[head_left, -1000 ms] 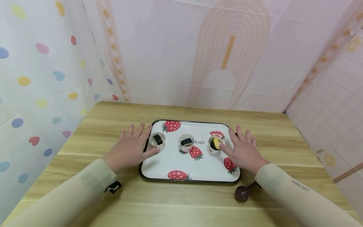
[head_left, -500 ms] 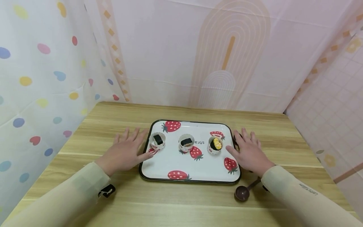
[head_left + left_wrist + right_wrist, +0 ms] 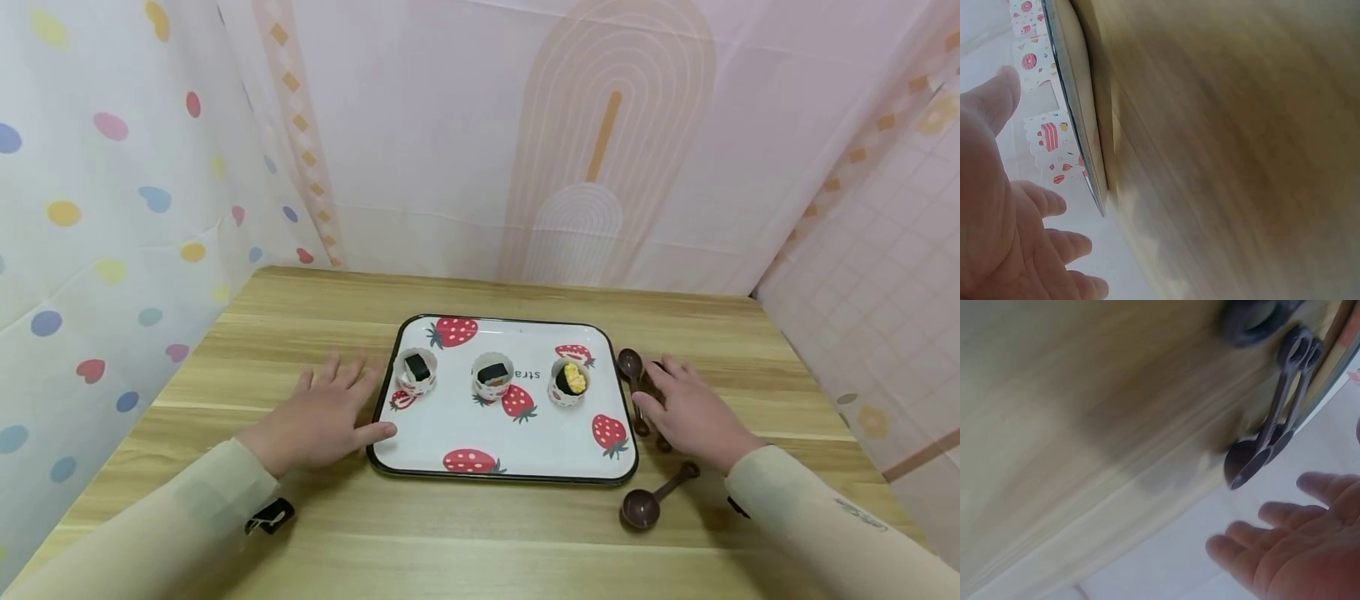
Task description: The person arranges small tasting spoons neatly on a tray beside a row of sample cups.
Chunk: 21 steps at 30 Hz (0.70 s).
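Note:
A white strawberry-print tray point(image 3: 450, 437) with a black rim lies on the table. Three paper cups stand in it: the left cup point(image 3: 417, 390) and middle cup point(image 3: 492, 390) each contain a seaweed-wrapped piece, and the right cup point(image 3: 566, 398) a seaweed roll point(image 3: 573, 379) with yellow topping. My left hand point(image 3: 315, 425), fingers spread, is above the table by the tray's left edge, its thumb overlapping the rim. Fingers extended, my right hand point(image 3: 693, 417) holds nothing over brown measuring spoons point(image 3: 630, 364) right of the tray, partly hiding one. The right wrist view shows a spoon bowl point(image 3: 1250, 464) near its fingers.
Another brown measuring spoon point(image 3: 641, 509) lies at the tray's front right corner, below the right hand. The wooden table point(image 3: 465, 542) meets a patterned curtain point(image 3: 435, 167) at the back, with a dotted curtain point(image 3: 135, 250) on the left.
Both hands have moved outward, the left one leftward off the tray and the right one rightward, uncovering the right cup and the measuring spoons. The tray and cups have stayed put.

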Motion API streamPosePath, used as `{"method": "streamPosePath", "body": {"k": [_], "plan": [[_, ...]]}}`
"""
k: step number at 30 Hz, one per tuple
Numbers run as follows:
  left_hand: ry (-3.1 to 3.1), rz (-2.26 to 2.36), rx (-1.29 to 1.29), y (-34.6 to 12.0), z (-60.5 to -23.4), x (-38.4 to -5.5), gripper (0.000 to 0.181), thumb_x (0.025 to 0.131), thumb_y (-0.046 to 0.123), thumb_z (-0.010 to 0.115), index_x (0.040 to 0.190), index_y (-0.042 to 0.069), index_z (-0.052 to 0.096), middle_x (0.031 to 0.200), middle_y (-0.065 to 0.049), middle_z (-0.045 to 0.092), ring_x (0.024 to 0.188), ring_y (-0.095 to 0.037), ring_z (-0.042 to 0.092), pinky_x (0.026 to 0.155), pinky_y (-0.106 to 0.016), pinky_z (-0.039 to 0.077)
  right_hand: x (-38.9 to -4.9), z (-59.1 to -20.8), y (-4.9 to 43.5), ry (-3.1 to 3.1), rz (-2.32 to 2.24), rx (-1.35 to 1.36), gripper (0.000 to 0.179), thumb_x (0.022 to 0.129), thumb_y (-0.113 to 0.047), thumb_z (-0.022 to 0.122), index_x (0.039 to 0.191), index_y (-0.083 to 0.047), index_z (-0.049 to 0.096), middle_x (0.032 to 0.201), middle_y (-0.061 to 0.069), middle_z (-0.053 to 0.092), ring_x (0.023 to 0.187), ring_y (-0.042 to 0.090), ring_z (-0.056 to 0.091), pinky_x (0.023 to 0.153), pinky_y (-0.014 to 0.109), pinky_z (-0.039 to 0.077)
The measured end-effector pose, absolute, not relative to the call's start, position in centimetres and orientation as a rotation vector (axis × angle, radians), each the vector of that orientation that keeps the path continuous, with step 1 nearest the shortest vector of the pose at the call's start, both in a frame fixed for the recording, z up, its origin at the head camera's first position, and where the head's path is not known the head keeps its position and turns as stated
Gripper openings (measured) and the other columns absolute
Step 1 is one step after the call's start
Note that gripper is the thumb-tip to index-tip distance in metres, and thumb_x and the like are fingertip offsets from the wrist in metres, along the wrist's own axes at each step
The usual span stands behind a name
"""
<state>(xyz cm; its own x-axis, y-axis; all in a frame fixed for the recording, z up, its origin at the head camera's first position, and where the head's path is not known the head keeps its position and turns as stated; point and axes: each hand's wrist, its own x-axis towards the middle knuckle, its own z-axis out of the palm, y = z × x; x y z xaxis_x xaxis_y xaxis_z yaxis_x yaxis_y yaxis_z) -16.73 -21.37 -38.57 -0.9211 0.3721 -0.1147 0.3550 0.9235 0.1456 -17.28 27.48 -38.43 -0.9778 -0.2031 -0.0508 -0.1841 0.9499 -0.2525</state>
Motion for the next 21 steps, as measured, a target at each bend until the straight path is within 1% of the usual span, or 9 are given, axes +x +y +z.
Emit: {"method": "streamPosePath", "body": {"k": [5,8,13,18,21], "plan": [[2.913,0.170,0.568,-21.3,-38.7,-16.5,0.095,0.098,0.070,0.056,0.166,0.007,0.032,0.170,-0.028,0.027,0.155,-0.062,0.018,0.115,-0.084,0.019,-16.9,-38.4,28.7,3.030,-0.366,-0.341,0.063,0.110,-0.036,0.053,0.156,0.005,0.044,0.160,0.037,0.039,0.147,0.059,0.038,0.119,0.070,0.033],[2.898,0.162,0.573,-21.3,-38.8,-16.4,0.095,0.098,0.071,0.055,0.166,0.008,0.032,0.170,-0.028,0.028,0.154,-0.062,0.021,0.115,-0.084,0.021,-16.8,-38.4,29.3,3.021,-0.359,-0.367,0.061,0.110,-0.035,0.054,0.156,0.005,0.045,0.155,0.035,0.047,0.142,0.057,0.046,0.117,0.068,0.037],[2.848,0.167,0.582,-21.2,-38.9,-16.3,0.096,0.098,0.073,0.054,0.167,0.010,0.031,0.170,-0.028,0.029,0.153,-0.063,0.023,0.115,-0.084,0.021,-16.5,-38.5,30.2,3.002,-0.378,-0.403,0.058,0.109,-0.032,0.056,0.154,0.004,0.049,0.150,0.033,0.054,0.137,0.056,0.053,0.114,0.069,0.040],[2.807,0.168,0.585,-21.3,-39.2,-16.2,0.097,0.097,0.075,0.054,0.168,0.013,0.030,0.168,-0.029,0.031,0.150,-0.063,0.030,0.113,-0.083,0.026,-16.1,-38.5,30.9,2.999,-0.374,-0.446,0.048,0.107,-0.026,0.060,0.145,0.003,0.059,0.142,0.029,0.063,0.131,0.053,0.059,0.111,0.068,0.044],[2.797,0.171,0.582,-21.4,-39.4,-16.2,0.099,0.096,0.076,0.053,0.168,0.014,0.028,0.169,-0.030,0.031,0.149,-0.062,0.032,0.112,-0.081,0.030,-15.8,-38.4,31.4,2.993,-0.367,-0.487,0.041,0.103,-0.022,0.066,0.136,0.002,0.067,0.133,0.027,0.069,0.124,0.051,0.064,0.106,0.067,0.048]]}}
